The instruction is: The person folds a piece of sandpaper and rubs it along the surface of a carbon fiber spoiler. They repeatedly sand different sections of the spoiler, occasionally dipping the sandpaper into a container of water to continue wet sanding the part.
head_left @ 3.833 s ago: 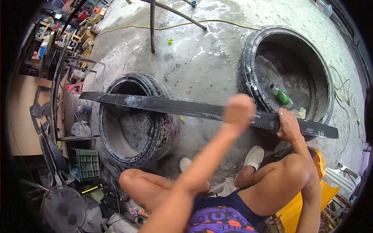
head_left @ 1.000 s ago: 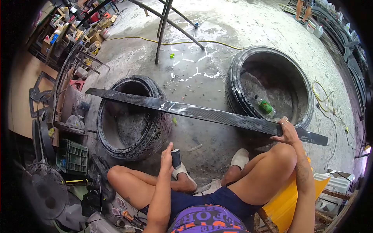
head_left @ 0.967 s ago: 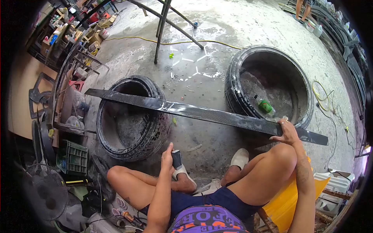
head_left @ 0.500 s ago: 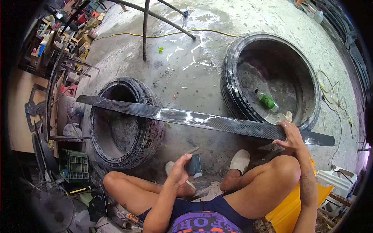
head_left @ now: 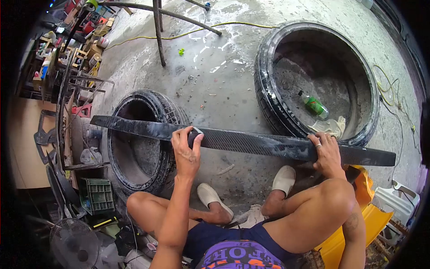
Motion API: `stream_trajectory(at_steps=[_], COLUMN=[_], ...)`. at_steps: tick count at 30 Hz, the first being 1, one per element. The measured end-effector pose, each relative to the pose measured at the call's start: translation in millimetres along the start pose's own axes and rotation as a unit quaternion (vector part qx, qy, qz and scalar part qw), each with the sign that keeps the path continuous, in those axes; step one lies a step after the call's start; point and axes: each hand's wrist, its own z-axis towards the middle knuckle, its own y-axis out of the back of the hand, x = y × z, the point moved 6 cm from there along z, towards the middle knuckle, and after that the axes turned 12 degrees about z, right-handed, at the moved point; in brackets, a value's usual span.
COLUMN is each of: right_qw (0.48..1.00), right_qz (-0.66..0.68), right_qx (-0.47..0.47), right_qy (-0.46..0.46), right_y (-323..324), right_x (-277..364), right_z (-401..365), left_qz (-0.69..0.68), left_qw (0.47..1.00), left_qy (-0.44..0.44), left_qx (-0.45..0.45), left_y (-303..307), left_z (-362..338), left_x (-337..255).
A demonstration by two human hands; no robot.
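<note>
Up at the strip (head_left: 255,143), left of its middle, the left hand (head_left: 185,154) has a dark block (head_left: 194,136) clutched in its fingers. Half a second ago that block was off the strip, over on its near side, so I'd say the work's back on the surface. Right hand (head_left: 328,154) is clamped across the strip toward its right end. Strip lies over two tires (head_left: 266,85), long axis running side to side, left end pointing slightly away.
</note>
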Motion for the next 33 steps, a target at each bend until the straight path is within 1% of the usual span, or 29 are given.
stream_trajectory(at_steps=[2, 3, 6, 7, 8, 9, 11, 12, 13, 14, 15, 16, 18, 19, 20, 21, 22, 24, 25, 27, 28, 30, 32, 33], right_qw=[1.0, 1.0, 0.999, 0.999, 1.0, 0.999, 0.999, 0.999, 0.999, 0.999, 0.999, 0.999, 0.998, 0.999, 0.999, 0.999, 0.998, 0.997, 0.998, 0.999, 0.999, 0.998, 0.998, 0.998], right_qz=[0.004, 0.006, 0.005, 0.007, 0.009, 0.001, 0.006, 0.009, 0.01, 0.015, 0.014, 0.012, 0.012, 0.013, 0.014, 0.015, 0.014, 0.014, 0.014, 0.013, 0.014, 0.008, -0.006, -0.006], right_qx=[-0.015, -0.022, -0.033, -0.029, -0.024, -0.028, -0.025, -0.031, -0.033, -0.029, -0.032, -0.032, -0.045, -0.044, -0.041, -0.038, -0.052, -0.061, -0.049, -0.033, -0.029, -0.05, -0.049, -0.046], right_qy=[0.006, 0.008, 0.013, 0.011, 0.008, 0.017, 0.02, 0.022, 0.022, 0.024, 0.023, 0.023, 0.03, 0.028, 0.025, 0.027, 0.035, 0.044, 0.032, 0.016, 0.016, 0.036, 0.033, 0.031], right_y=[0.3, 0.1, 1.1, 2.9, 3.8, 0.6, -0.3, 0.2, 1.4, 0.1, -0.8, -1.9, 0.1, 0.5, 0.1, -1.7, -2.3, -3.2, -2.0, -2.2, -4.5, -3.7, -4.9, -5.8], right_x=[-0.7, -1.6, 0.6, 2.3, 2.6, -1.1, -2.1, -2.6, -1.5, -1.8, -3.3, -4.6, -3.4, -2.8, -2.2, -3.5, -6.2, -5.0, -4.7, -3.9, -4.9, -5.9, -8.1, -8.5], right_z=[-0.2, 0.2, 0.9, 1.7, 1.9, 2.3, 2.2, 2.3, 1.9, 2.1, 2.4, 2.5, 2.8, 2.9, 3.0, 3.7, 3.9, 1.7, 1.9, 3.0, 2.0, 2.1, 3.4, 2.9], left_qz=[-0.006, -0.004, 0.008, 0.013, 0.028, 0.019, -0.025, -0.023, -0.027, -0.029, -0.006, 0.035, 0.069, 0.07, 0.042, 0.015, 0.016, -0.064, -0.022, 0.03, 0.051, 0.08, 0.01, -0.006], left_qw=[1.0, 0.999, 0.999, 0.999, 0.999, 0.996, 0.995, 0.994, 0.992, 0.989, 0.989, 0.994, 0.992, 0.992, 0.993, 0.992, 0.993, 0.986, 0.985, 0.992, 0.99, 0.993, 0.989, 0.988], left_qy=[0.011, -0.003, 0.003, -0.017, -0.031, -0.071, -0.098, -0.101, -0.122, -0.143, -0.143, -0.095, -0.08, -0.079, -0.095, -0.108, -0.108, -0.151, -0.165, -0.103, -0.093, -0.053, -0.126, -0.137], left_qx=[-0.025, -0.035, -0.039, -0.043, -0.022, -0.054, -0.025, -0.02, -0.02, -0.021, -0.033, -0.028, -0.069, -0.069, -0.063, -0.057, -0.054, -0.032, -0.044, -0.061, -0.09, -0.068, -0.076, -0.076], left_y=[1.4, 0.9, -22.7, -26.1, -32.6, -41.8, -57.3, -58.5, -56.8, -53.4, -44.8, -39.3, -40.3, -44.7, -53.9, -58.4, -59.3, -63.9, -55.3, -42.6, -42.9, -44.7, -64.3, -72.5], left_z=[-5.8, -7.4, -14.5, -14.2, -16.3, -20.1, -26.9, -23.3, -20.3, -15.4, -5.1, 2.4, -1.8, -7.5, -17.5, -26.2, -27.2, -24.1, -19.0, -4.3, -0.6, -4.1, -23.4, -33.6], left_x=[3.1, 0.8, 3.6, -16.9, -43.9, -71.8, -117.8, -113.8, -105.1, -93.0, -71.6, -48.7, -44.7, -63.5, -100.5, -121.0, -121.5, -125.7, -111.1, -55.0, -33.6, -55.3, -118.7, -151.1])
